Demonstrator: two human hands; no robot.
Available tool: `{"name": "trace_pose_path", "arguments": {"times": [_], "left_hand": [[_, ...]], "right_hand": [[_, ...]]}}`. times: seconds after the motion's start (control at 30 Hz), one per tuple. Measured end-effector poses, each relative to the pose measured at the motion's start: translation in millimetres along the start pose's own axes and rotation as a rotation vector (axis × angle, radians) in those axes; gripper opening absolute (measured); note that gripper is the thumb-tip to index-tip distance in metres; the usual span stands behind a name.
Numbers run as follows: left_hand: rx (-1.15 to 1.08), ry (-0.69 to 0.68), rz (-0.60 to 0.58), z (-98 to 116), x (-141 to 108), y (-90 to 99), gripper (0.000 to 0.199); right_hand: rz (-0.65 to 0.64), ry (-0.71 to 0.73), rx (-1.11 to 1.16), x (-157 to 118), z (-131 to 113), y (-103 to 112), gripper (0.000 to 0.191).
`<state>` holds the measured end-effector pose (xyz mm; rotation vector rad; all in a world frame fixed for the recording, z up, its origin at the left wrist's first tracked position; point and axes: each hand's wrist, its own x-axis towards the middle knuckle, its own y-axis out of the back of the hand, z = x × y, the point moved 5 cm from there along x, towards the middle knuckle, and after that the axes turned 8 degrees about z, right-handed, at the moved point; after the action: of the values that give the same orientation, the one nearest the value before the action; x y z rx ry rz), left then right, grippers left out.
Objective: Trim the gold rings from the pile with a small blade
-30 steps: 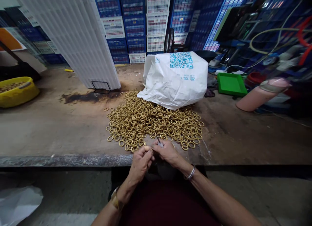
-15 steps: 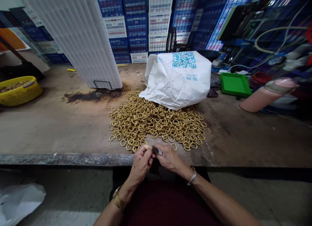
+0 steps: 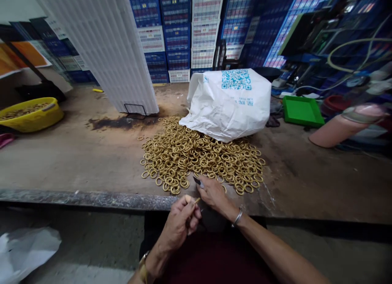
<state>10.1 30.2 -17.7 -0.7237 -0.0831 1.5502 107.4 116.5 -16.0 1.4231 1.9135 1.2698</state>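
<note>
A heap of gold-coloured rings [image 3: 196, 155] lies spread on the wooden table [image 3: 101, 161] in front of me. My left hand [image 3: 180, 216], just off the table's front edge, pinches one gold ring [image 3: 197, 200], seen edge-on between thumb and finger. My right hand [image 3: 214, 194] is closed around a small knife [image 3: 198, 182] at the near side of the heap. The knife's dark blade points up and left, apart from the ring in my left hand. Most of the knife's handle is hidden by my fingers.
A white sack [image 3: 232, 108] lies over the back of the heap. Left stand a tall white panel [image 3: 122, 63] in a wire holder and a yellow basket [image 3: 39, 116]. Right are a green tray [image 3: 303, 111] and a pink bottle [image 3: 339, 128]. Stacked crates [image 3: 177, 36] rise behind.
My hands have moved apart. The left, with the ring, has dropped lower toward me, while the knife in my right hand has come away from it. The view has shifted slightly left.
</note>
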Motion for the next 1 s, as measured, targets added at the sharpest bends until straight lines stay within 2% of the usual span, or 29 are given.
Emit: {"name": "trace_pose_path", "arguments": {"times": [0.1,0.17,0.3,0.4,0.5,0.6,0.77,0.87,1.0], "left_hand": [[-0.139,0.018,0.064,-2.3,-0.8,7.7,0.028],[-0.182,0.020,0.089,-1.9,1.1,13.1,0.027],[-0.309,0.014,0.079,2.8,3.4,21.9,0.016],[-0.427,0.084,0.025,-0.6,2.8,24.0,0.023],[-0.484,0.105,0.009,-5.0,4.2,24.8,0.018],[-0.498,0.102,0.086,-6.8,9.9,25.9,0.022],[-0.314,-0.085,0.271,3.3,22.3,27.7,0.030],[-0.252,-0.108,0.292,5.0,25.4,23.5,0.036],[-0.252,-0.080,0.244,3.2,23.6,14.8,0.037]], "right_hand": [[0.075,0.028,0.072,8.3,-9.4,-7.5,0.017],[0.072,0.024,0.045,15.1,-13.9,-15.8,0.018],[-0.025,0.015,-0.140,28.7,-15.7,-30.9,0.018],[-0.076,-0.011,-0.156,34.0,-10.1,-35.0,0.019],[-0.047,-0.071,0.011,37.9,-0.9,-32.9,0.018],[0.011,-0.151,0.289,40.7,6.7,-28.0,0.017],[0.056,-0.474,0.644,27.0,13.6,-22.4,0.025],[0.037,-0.509,0.749,12.9,5.7,-19.5,0.026],[-0.004,-0.518,0.856,-1.6,-2.9,-20.9,0.028]]}}
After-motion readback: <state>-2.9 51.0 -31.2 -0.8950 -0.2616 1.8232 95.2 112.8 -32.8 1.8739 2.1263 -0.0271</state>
